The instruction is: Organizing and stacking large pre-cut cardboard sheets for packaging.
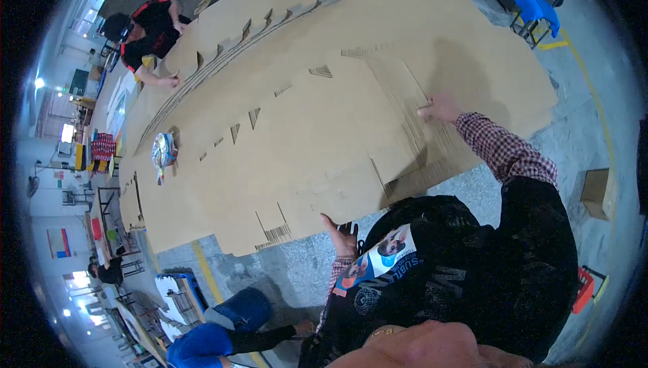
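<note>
A large sheet of brown cardboard [317, 125] lies spread before me, with torn patches and rows of exposed ridges. On its right part my right hand [442, 109] rests with curled fingers, at the lower end of a thin straight line or edge in the cardboard. Whatever those fingers may hold is too small to make out. My left hand [339, 236] is at the near edge of the sheet, thumb and fingers spread, holding nothing. A blue and white plastic package [164, 154] sits on the left part of the cardboard, out of reach of both hands.
Across the sheet a person in black and red [152, 37] leans over, a hand on the cardboard beside a long curved strip of torn flaps. A blue chair [535, 11] stands far right, a cardboard box [597, 194] on the floor at right. Someone in blue [202, 344] is at lower left.
</note>
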A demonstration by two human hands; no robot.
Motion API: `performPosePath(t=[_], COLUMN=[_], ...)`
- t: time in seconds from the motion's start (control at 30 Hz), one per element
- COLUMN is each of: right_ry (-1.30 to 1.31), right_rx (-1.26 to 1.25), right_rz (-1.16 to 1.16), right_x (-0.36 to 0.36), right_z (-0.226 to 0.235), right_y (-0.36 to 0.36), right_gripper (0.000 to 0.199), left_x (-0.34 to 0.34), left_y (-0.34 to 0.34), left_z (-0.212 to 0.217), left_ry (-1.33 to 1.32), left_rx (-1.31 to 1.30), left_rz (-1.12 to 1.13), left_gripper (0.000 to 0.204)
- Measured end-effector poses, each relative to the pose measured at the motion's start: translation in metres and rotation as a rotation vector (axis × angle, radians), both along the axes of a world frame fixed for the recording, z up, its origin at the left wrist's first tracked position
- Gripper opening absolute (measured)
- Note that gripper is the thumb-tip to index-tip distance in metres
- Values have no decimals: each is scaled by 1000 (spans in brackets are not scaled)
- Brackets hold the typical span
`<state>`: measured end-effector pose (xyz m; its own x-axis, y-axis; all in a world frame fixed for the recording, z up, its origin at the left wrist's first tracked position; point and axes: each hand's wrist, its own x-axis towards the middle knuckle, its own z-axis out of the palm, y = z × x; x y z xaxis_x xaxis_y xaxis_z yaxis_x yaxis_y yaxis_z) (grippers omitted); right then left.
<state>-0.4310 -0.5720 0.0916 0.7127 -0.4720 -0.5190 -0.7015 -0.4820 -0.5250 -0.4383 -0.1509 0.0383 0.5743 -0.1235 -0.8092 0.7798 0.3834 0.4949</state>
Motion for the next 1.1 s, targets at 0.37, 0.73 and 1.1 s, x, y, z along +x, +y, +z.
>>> performPosePath(t=[0.37, 0.73, 1.1], right_ry=[-362, -484, -396], right_rx=[56, -269, -445], right_rz=[-104, 7, 199], right_x=[-40, -32, -34], right_z=[-44, -45, -28], right_y=[13, 23, 22], right_gripper=[32, 28, 25], left_x=[13, 19, 19], left_y=[7, 7, 3], left_z=[-2, 4, 10], left_ry=[24, -93, -69], left_rx=[59, -130, 16], left_rz=[96, 127, 114], left_gripper=[73, 68, 72])
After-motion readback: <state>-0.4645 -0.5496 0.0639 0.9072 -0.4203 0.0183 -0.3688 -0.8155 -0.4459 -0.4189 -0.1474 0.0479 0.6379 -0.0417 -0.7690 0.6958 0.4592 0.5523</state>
